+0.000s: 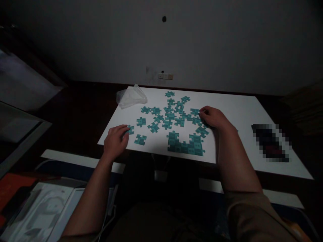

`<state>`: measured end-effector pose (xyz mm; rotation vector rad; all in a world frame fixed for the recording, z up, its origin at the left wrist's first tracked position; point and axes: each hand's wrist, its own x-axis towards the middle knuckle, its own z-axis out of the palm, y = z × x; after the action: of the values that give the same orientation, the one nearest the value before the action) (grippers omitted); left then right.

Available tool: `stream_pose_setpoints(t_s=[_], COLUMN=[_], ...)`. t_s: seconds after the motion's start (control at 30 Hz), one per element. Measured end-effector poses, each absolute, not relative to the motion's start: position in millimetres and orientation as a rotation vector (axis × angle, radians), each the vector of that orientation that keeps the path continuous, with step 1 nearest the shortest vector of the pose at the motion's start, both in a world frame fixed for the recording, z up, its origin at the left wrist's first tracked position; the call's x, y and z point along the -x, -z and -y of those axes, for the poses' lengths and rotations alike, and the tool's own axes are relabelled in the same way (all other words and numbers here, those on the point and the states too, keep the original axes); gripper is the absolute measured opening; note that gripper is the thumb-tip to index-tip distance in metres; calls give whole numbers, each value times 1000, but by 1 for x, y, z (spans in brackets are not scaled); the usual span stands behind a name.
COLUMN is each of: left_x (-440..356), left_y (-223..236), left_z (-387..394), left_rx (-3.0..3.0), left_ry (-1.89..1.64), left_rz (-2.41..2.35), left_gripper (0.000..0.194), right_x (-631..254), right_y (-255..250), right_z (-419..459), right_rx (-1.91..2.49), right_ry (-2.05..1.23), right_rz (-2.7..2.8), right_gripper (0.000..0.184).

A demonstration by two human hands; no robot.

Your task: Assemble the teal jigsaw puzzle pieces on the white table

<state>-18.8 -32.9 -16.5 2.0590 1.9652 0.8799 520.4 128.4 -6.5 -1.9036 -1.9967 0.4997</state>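
Teal jigsaw puzzle pieces (167, 124) lie scattered across the middle and left of a white table (237, 111). At the near edge a joined block of pieces (185, 148) has a gap in its upper side. My left hand (114, 141) rests at the table's left, thumb and fingertips closed on a puzzle piece (131, 130). Farther right, my right hand (213, 116) has its fingers bent together at the right edge of another puzzle piece (194, 112); its fingertips partly cover that piece. More loose pieces (202, 131) lie just below the right hand.
A crumpled clear plastic bag (132, 97) lies at the table's far left corner. Toward the right end sits a dark, pixelated object (270, 143). An open box (47, 208) stands low at the left. A wall (214, 50) with sockets rises behind the table.
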Motion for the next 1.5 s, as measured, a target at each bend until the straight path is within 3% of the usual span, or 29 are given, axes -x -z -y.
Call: stream_pose_setpoints(t_s=[0.2, 0.47, 0.77, 1.1, 1.23, 1.5], left_x=[16, 15, 15, -51, -82, -94], left_y=[15, 18, 12, -18, -16, -9], left_z=[36, 39, 39, 17, -4, -12], left_rx=[-2047, -2045, -2126, -2292, -2252, -2175], left_ry=[-845, -834, -759, -644, -603, -603], left_rz=[-2027, -2083, -2008, -1718, -1673, -1653], left_gripper=[43, 83, 60, 68, 79, 79], right_x=[-520, -524, -521, -515, -516, -518], right_y=[4, 8, 4, 2, 3, 6], right_z=[-128, -133, -130, -126, -126, -128], right_rx=[1902, 1900, 1922, 1921, 1909, 1892], right_ry=[-494, -476, -505, -476, -470, -490], right_rz=[2004, 2014, 1999, 1989, 1998, 2007], right_gripper=[36, 36, 38, 38, 38, 38])
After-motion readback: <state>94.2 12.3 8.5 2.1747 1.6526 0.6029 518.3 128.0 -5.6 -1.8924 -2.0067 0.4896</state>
